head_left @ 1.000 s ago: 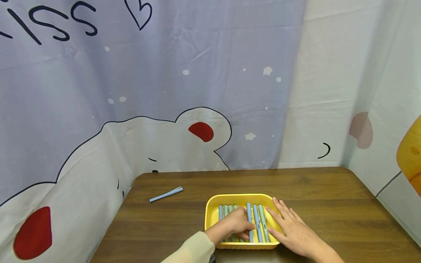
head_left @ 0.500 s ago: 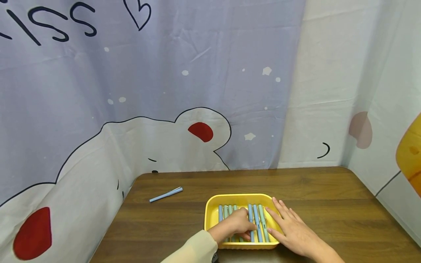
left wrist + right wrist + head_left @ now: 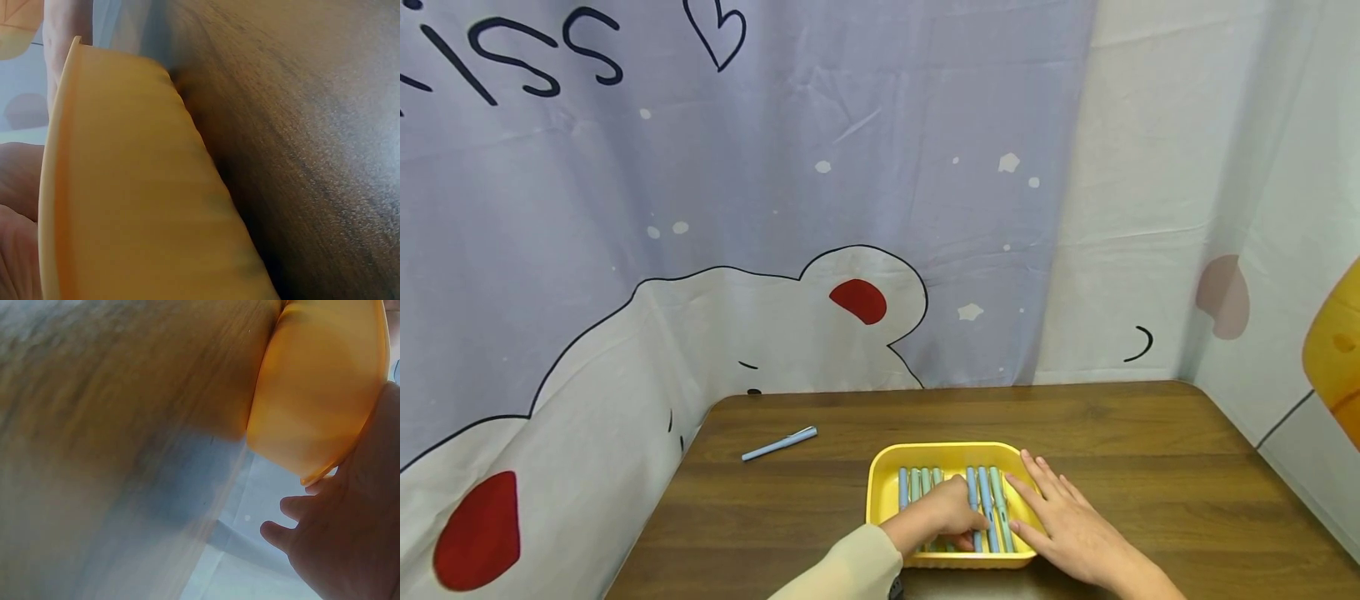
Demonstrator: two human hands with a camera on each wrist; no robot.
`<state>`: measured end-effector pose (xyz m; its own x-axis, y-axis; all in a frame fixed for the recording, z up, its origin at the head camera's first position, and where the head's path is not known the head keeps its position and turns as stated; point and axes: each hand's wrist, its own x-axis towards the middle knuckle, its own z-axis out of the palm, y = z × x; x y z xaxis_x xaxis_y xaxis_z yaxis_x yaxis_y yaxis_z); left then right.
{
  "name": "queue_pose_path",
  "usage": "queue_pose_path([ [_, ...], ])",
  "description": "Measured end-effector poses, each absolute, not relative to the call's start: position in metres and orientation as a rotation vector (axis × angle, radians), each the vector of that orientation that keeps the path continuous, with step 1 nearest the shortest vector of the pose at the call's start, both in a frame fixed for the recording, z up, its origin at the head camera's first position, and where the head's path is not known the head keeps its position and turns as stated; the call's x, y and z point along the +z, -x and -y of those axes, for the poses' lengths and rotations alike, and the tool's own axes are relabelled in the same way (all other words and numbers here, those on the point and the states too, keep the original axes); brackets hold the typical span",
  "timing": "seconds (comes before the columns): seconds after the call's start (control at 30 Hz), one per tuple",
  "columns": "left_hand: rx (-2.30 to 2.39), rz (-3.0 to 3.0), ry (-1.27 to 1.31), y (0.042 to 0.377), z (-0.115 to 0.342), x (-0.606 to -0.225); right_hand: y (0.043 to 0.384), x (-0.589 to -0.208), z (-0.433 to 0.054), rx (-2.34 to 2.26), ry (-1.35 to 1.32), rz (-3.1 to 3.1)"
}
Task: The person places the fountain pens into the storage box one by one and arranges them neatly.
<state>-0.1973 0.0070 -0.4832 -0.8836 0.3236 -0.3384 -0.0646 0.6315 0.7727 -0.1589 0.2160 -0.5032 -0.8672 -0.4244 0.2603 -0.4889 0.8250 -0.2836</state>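
Note:
A yellow tray (image 3: 880,467) stands near the front of the table. Inside it, pens lie side by side in two groups: a blue one (image 3: 903,487) with several green ones (image 3: 926,478) on the left, two blue pens (image 3: 985,492) and a green pen (image 3: 1002,508) on the right. My left hand (image 3: 942,510) reaches in over the front rim, gripping the leftmost blue pen (image 3: 972,483) of the right group, thumb across it; its fingers are partly hidden. My right hand (image 3: 1078,529) rests with spread fingers on the tray's right rim, also visible in the right wrist view.
Another blue pen (image 3: 779,443) with a clip lies at an angle on the wooden table (image 3: 775,517), left of the tray. A printed curtain (image 3: 850,167) hangs behind the table and along its sides.
My left hand has shifted slightly right, bringing the gripped blue pen up against the blue pen beside it. My right hand stays in place on the rim.

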Motion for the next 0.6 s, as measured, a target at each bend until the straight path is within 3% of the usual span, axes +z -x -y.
queue_pose_path([
  [0.6, 1.012, -2.508, -0.258, 0.1956, -0.0062, -0.4762, 0.1594, -0.5033, -0.2157, 0.519, -0.709, 2.813],
])
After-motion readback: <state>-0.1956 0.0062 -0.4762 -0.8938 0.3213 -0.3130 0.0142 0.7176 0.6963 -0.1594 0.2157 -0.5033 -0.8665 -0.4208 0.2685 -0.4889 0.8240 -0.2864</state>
